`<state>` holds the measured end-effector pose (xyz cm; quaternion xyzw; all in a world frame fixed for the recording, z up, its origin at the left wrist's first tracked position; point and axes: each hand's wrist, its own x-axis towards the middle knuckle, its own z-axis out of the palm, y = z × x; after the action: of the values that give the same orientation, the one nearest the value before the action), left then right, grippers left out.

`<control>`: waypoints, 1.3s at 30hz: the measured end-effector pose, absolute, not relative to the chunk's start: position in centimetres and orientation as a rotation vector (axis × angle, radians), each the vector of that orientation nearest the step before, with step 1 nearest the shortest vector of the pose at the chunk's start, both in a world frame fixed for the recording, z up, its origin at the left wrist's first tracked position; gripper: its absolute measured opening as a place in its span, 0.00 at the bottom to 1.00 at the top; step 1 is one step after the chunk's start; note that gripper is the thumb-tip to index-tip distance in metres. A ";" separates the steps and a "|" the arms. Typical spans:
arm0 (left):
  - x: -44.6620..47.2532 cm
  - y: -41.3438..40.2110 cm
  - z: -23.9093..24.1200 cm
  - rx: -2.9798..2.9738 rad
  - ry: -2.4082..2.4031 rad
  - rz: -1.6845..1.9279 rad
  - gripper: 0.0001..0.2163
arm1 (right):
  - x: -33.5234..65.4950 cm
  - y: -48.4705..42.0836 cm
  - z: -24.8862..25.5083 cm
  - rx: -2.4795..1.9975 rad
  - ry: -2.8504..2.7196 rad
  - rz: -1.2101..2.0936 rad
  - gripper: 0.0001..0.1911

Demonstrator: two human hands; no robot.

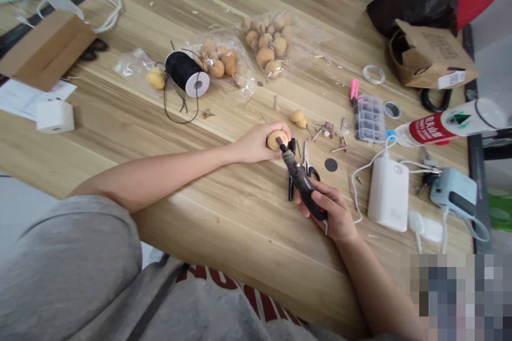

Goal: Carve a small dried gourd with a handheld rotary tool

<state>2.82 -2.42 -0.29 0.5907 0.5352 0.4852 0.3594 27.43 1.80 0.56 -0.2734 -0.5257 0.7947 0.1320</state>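
Fingers: left hand (256,145) cups gourd (276,139), right hand (335,214) (wrist cocked) grips rotary tool (301,180).

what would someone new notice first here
Mid wooden table, the left hand grips a small gourd while the right hand holds a black rotary tool with its tip at the gourd. Behind them lie clear bags of gourds and a black thread spool; a white power bank sits to the right.
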 end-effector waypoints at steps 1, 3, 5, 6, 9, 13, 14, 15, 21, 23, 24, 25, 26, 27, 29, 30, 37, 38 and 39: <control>2.8 -2.4 -0.3 1.518 1.368 1.259 0.10 | 27.5 1.8 0.5 -0.783 -1.531 2.312 0.16; 2.8 -2.4 -0.3 1.515 1.362 1.261 0.10 | 27.5 1.8 0.5 -0.776 -1.528 2.316 0.16; 2.8 -2.5 -0.3 1.520 1.381 1.245 0.11 | 27.5 1.8 0.4 -0.787 -1.516 2.308 0.15; 2.7 -2.5 -0.3 1.523 1.395 1.238 0.11 | 27.5 1.8 0.4 -0.794 -1.509 2.303 0.15; 2.7 -2.5 -0.3 1.529 1.409 1.238 0.11 | 27.4 1.8 0.6 -0.806 -1.515 2.293 0.15; 2.8 -2.5 -0.3 1.514 1.358 1.264 0.11 | 27.3 1.8 0.8 -0.791 -1.542 2.301 0.15; 2.8 -2.5 -0.3 1.512 1.354 1.267 0.11 | 27.3 1.8 0.8 -0.787 -1.538 2.303 0.16; 2.8 -2.4 -0.4 1.515 1.357 1.268 0.11 | 27.3 1.8 0.7 -0.786 -1.531 2.303 0.16; 2.8 -2.4 -0.4 1.538 1.376 1.266 0.11 | 27.5 1.8 0.5 -0.786 -1.528 2.296 0.15; 2.8 -2.5 -0.4 1.532 1.365 1.273 0.11 | 27.5 1.8 0.5 -0.768 -1.534 2.303 0.15; 2.8 -2.5 -0.4 1.534 1.364 1.274 0.11 | 27.5 1.8 0.6 -0.766 -1.534 2.306 0.16; 2.8 -2.5 -0.4 1.538 1.369 1.271 0.11 | 27.5 1.8 0.6 -0.770 -1.532 2.305 0.16; 2.8 -2.5 -0.4 1.542 1.379 1.264 0.11 | 27.4 1.8 0.6 -0.778 -1.529 2.302 0.15; 2.8 -2.4 -0.4 1.545 1.390 1.256 0.11 | 27.4 1.8 0.6 -0.787 -1.524 2.299 0.15; 2.7 -2.4 -0.3 1.546 1.405 1.245 0.11 | 27.3 1.8 0.6 -0.795 -1.511 2.297 0.15; 2.7 -2.4 -0.3 1.546 1.405 1.246 0.11 | 27.3 1.8 0.6 -0.792 -1.503 2.296 0.15; 2.8 -2.5 -0.4 1.507 1.353 1.265 0.11 | 27.4 1.7 0.7 -0.762 -1.541 2.312 0.16; 2.8 -2.5 -0.4 1.510 1.361 1.260 0.11 | 27.4 1.7 0.7 -0.769 -1.536 2.305 0.16; 2.8 -2.5 -0.4 1.515 1.370 1.254 0.11 | 27.4 1.7 0.7 -0.781 -1.529 2.299 0.16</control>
<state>2.79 -2.47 -0.43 0.5888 0.5326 0.4872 0.3637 27.38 1.71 0.73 -0.2696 -0.5280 0.7938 0.1359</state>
